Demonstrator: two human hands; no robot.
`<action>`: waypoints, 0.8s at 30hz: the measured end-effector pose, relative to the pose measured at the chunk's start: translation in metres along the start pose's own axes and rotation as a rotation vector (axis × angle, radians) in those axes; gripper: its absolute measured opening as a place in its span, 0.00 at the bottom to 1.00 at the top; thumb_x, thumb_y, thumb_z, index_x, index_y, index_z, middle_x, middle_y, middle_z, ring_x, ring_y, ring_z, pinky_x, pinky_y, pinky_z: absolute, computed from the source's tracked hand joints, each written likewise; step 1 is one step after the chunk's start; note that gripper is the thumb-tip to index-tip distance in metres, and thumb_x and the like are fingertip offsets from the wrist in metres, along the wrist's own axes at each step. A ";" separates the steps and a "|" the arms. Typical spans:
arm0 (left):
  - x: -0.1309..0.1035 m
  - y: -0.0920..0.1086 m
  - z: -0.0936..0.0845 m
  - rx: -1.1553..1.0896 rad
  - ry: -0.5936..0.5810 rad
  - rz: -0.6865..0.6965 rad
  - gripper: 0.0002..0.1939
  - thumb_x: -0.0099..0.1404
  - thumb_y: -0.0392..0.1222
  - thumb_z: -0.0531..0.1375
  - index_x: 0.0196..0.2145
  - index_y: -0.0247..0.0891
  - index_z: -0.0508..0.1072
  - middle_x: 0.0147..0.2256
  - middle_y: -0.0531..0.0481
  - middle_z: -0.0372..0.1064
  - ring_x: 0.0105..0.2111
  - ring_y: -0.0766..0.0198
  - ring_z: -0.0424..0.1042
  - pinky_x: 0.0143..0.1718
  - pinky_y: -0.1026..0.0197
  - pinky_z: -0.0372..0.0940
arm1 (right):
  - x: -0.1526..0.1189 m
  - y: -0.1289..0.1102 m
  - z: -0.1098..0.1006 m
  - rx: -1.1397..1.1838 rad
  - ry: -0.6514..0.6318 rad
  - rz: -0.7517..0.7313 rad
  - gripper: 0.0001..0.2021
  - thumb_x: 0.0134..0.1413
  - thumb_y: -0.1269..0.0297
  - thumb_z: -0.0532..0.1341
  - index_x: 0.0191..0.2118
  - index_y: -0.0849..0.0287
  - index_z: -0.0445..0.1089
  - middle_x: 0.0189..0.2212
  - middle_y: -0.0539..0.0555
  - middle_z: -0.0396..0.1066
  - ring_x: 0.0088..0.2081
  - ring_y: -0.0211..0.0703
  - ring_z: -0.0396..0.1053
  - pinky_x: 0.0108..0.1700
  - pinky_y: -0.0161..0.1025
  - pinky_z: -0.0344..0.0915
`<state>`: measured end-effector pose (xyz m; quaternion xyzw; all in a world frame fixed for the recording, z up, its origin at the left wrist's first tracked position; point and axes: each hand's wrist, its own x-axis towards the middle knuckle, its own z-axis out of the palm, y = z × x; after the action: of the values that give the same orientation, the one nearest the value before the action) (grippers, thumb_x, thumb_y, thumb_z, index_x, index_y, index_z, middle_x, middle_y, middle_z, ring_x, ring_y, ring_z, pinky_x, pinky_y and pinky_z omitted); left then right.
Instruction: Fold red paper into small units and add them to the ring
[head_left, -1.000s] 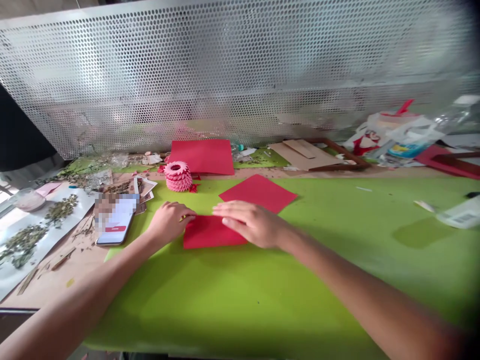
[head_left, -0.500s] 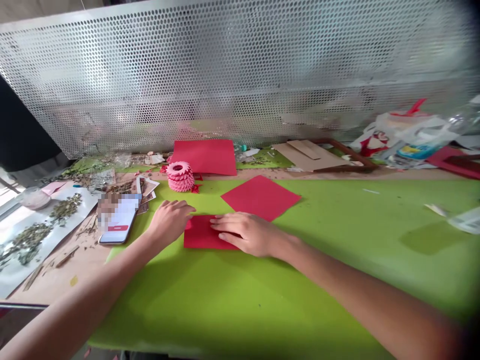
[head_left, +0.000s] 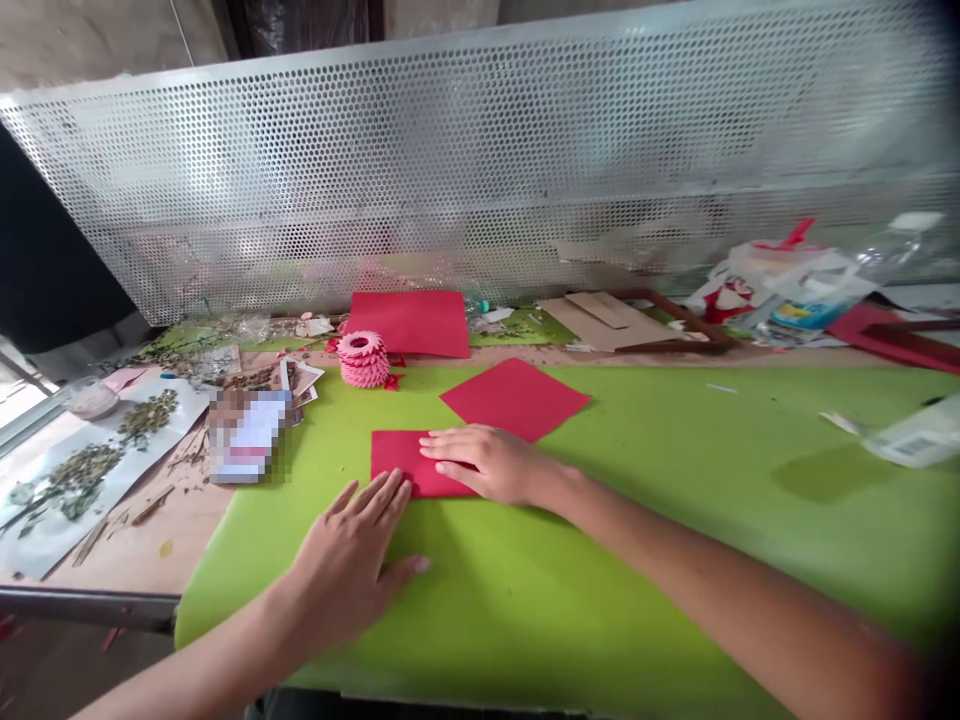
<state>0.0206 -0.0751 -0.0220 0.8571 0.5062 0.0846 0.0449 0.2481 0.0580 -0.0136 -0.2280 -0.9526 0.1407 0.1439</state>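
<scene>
A red sheet of paper (head_left: 391, 452), rectangular and apparently folded, lies flat on the green table cover (head_left: 480, 620). My right hand (head_left: 495, 465) rests on its right part with the fingers stretched out; that end is hidden under the palm. My left hand (head_left: 360, 550) is at the near left corner, fingertips touching the near edge and thumb spread to the right. Just behind, a second red paper (head_left: 514, 395) lies turned like a diamond, its near corner partly covered by my right hand.
A pink ring-shaped paper stack (head_left: 364, 362) stands behind, before another red sheet (head_left: 412, 322). On the left are a phone (head_left: 251, 435) and dried plant bits (head_left: 82, 470). Cardboard (head_left: 604, 325), plastic bags (head_left: 795, 290) and a bottle (head_left: 919, 435) lie to the right. A perforated metal panel (head_left: 450, 160) runs behind.
My left hand has come from the paper's far left corner down to its near edge, opening its fingers. My right hand has stayed on the paper. The view has shifted slightly.
</scene>
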 end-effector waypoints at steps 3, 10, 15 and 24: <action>-0.010 -0.001 0.005 -0.017 0.034 -0.001 0.36 0.73 0.59 0.47 0.70 0.37 0.46 0.67 0.41 0.48 0.67 0.48 0.53 0.65 0.42 0.54 | -0.001 0.002 0.001 0.001 -0.009 0.007 0.17 0.67 0.62 0.55 0.57 0.56 0.71 0.56 0.53 0.71 0.60 0.45 0.67 0.64 0.48 0.61; -0.012 0.001 0.010 -0.053 0.106 -0.011 0.36 0.73 0.58 0.48 0.71 0.41 0.44 0.67 0.41 0.49 0.67 0.50 0.52 0.67 0.41 0.48 | 0.001 0.000 -0.012 0.035 -0.093 0.057 0.20 0.69 0.56 0.52 0.59 0.55 0.69 0.58 0.54 0.69 0.61 0.47 0.64 0.64 0.50 0.60; -0.012 0.001 0.013 -0.045 0.104 -0.016 0.36 0.72 0.60 0.47 0.70 0.39 0.47 0.68 0.43 0.48 0.67 0.49 0.51 0.67 0.38 0.46 | -0.002 -0.043 -0.014 -0.157 -0.075 0.075 0.26 0.69 0.49 0.49 0.64 0.57 0.63 0.64 0.56 0.60 0.66 0.55 0.57 0.68 0.61 0.50; -0.012 0.003 0.013 -0.036 0.112 -0.018 0.35 0.73 0.59 0.46 0.69 0.36 0.50 0.68 0.41 0.48 0.67 0.49 0.52 0.67 0.38 0.45 | -0.030 -0.083 0.020 -0.175 -0.100 0.151 0.32 0.67 0.45 0.47 0.67 0.62 0.58 0.65 0.59 0.57 0.65 0.58 0.57 0.66 0.60 0.54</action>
<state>0.0196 -0.0867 -0.0357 0.8454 0.5142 0.1413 0.0327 0.2345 -0.0313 -0.0104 -0.3035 -0.9474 0.0784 0.0650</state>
